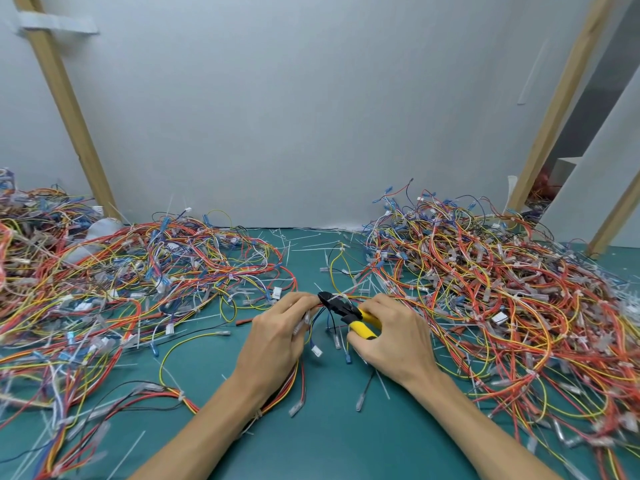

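The left hand (277, 337) has its grip closed around a small wire bundle (313, 325), holding it over the green tabletop (329, 445) in the middle, between 2 big wire heaps (121, 271). The right hand (391, 341) has its grip clenched on the yellow handles of the cutters (341, 308). The black head of the cutters touches a white cable tie (334, 298) on the bundle.

Between the left wire heap (114, 271) and the right wire heap (502, 289) a bare lane of table (322, 441) runs near edge to far edge (cable ties (311, 242) litter it), crossed midway by the held harness (302, 382).
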`<state>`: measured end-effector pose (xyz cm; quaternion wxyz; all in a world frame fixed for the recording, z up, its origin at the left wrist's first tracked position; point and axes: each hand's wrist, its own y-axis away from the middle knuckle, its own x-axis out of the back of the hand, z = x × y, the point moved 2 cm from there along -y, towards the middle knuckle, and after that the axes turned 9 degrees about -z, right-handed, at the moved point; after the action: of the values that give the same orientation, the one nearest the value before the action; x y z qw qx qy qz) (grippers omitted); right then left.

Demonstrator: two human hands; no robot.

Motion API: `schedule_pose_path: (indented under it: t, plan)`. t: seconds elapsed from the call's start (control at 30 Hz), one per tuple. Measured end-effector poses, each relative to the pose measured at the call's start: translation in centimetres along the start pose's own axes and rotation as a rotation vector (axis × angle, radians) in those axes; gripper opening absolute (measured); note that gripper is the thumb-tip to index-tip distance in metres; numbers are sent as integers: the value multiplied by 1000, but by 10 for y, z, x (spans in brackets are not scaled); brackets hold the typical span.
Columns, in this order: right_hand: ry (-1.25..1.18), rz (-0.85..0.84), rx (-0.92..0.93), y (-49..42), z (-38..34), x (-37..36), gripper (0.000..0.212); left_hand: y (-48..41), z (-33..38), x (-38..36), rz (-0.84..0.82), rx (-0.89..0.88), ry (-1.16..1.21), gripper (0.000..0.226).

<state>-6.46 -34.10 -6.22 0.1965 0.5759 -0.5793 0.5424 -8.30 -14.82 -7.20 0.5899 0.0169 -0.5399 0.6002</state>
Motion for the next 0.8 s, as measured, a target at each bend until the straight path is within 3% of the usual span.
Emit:
schedule_pose_path:
  t: [0.8]
  plan:
    - [34,26,12,1,0,-5,24,-2,2,0,20,-3,26,17]
